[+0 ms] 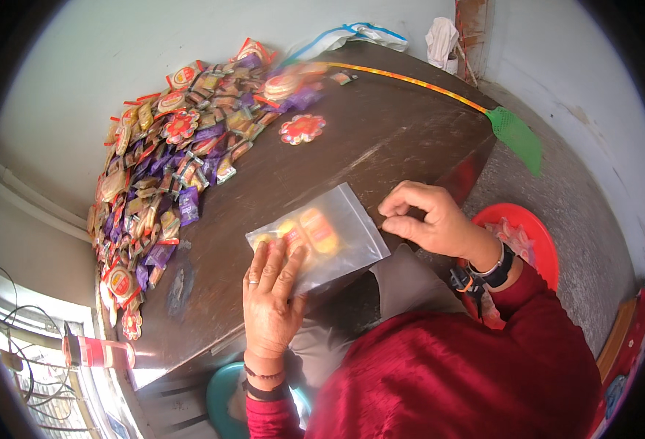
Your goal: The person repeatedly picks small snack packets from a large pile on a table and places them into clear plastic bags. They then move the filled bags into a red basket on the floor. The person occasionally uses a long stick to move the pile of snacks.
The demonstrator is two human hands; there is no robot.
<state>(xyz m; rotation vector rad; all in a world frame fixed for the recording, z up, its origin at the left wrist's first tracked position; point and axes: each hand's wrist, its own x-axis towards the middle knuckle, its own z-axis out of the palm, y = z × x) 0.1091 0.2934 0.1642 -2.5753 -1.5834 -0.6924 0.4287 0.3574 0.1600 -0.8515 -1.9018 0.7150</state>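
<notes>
A clear plastic zip bag (pixel 350 233) lies on the dark wooden table (pixel 328 164), near its front edge. Several yellow, orange-marked packets (pixel 318 229) show through it. My left hand (pixel 272 293) rests across the bag's left end, fingers spread on top and holding it in place; the thumb is at the lower edge. Just off the bag's right, zip-edged end is my right hand (pixel 427 219). Its thumb and forefinger are curved with a gap between them, and nothing shows in it.
A heap of wrapped snacks (pixel 190 142) covers the table's left and back against the wall. A flower-shaped red packet (pixel 302 129) lies apart. A green fly swatter (pixel 514 137) overhangs the right edge. On the floor stands a red basin (pixel 545 241); a pink bottle (pixel 103 352) is at left.
</notes>
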